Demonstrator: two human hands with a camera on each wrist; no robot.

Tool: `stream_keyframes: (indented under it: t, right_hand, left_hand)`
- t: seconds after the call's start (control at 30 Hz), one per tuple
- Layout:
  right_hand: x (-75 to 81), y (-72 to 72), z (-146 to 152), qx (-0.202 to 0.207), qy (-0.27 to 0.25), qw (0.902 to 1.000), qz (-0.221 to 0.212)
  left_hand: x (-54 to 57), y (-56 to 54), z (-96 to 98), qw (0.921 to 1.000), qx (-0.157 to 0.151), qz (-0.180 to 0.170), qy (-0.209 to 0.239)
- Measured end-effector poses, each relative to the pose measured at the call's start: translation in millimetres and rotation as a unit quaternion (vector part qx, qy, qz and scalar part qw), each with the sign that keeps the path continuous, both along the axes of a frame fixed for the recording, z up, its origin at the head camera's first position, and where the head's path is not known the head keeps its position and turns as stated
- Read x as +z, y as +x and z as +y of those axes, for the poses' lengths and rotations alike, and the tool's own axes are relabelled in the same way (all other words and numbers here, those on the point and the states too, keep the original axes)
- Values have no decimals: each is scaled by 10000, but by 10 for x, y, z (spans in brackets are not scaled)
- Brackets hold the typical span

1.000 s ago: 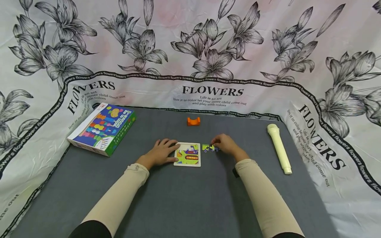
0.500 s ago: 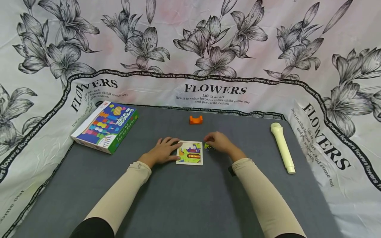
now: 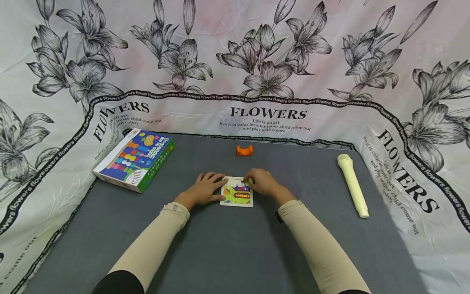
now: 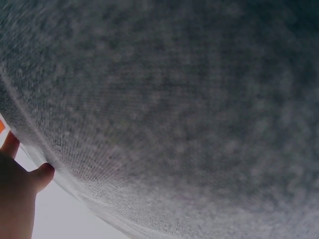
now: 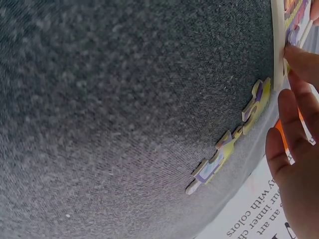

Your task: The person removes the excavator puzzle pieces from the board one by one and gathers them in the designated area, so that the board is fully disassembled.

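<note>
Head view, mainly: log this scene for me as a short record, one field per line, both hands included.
Left hand: left hand at the puzzle board's left edge, fingers spread
Right hand: right hand pinching a puzzle piece at the upper right
Board: puzzle board, partly filled, flat on the gray table
Loose: puzzle pieces beyond the board's right side, seen from the right wrist
Back: orange block
Far left: colorful box
Far right: pale yellow stick

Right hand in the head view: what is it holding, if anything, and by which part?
The right hand pinches a small puzzle piece at the upper right of the puzzle board; which edge it grips is hidden.
</note>
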State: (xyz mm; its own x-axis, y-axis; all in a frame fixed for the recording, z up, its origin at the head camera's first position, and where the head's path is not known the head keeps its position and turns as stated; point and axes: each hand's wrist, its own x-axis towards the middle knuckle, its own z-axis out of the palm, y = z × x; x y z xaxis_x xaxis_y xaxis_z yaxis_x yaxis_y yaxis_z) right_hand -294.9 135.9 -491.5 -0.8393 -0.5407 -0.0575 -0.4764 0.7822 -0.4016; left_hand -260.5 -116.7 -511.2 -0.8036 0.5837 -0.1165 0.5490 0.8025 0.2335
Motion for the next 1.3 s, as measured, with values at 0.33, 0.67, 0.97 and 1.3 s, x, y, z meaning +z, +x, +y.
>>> stream_keyframes:
  t: [0.33, 0.67, 0.97, 1.3]
  right_hand:
    - [3, 43, 72, 66, 275, 9992, 278]
    - [56, 83, 211, -121, 296, 9993, 183]
    - [163, 79, 482, -438, 124, 9983, 352]
    - [187, 107, 868, -811, 140, 9954, 489]
  left_hand:
    - [-2, 15, 76, 9999, -77, -110, 73]
    - [-78, 30, 116, 9997, -122, -123, 196]
    - [-65, 19, 44, 9997, -60, 0, 247]
    - [-22, 13, -8, 9995, -71, 8, 323]
